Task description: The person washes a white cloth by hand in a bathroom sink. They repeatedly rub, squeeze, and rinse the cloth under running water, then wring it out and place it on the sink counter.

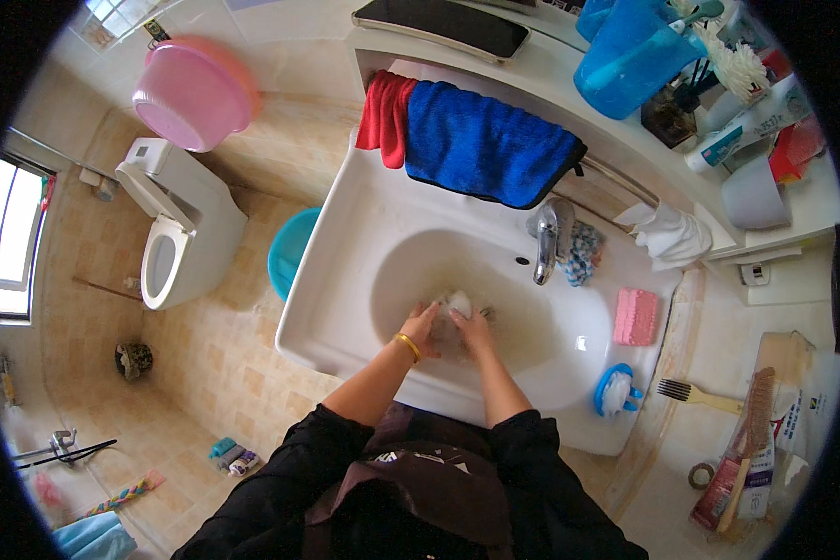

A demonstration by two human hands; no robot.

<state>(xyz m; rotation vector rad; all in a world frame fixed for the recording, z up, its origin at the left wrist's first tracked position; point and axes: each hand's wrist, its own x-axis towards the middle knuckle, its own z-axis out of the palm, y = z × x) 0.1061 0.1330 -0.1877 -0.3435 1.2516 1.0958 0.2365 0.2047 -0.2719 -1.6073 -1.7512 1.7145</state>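
Observation:
My left hand (420, 330), with a gold bangle at the wrist, and my right hand (473, 330) are low in the white washbasin (595, 318), over cloudy water. Between them lies a small whitish, sudsy thing (457, 303), which my fingertips touch; what it is I cannot tell. Both hands have their fingers partly spread. The chrome faucet (547, 241) stands behind the bowl, to the right of my hands, with a blue and white mesh scrubber (583, 255) beside it.
A blue towel (486, 143) and a red cloth (386, 119) hang behind the basin. On its right rim are a pink sponge (635, 316) and a blue-handled brush (617, 390). A phone (448, 28) and blue cups (630, 63) stand on the shelf above. A toilet (182, 231) stands left.

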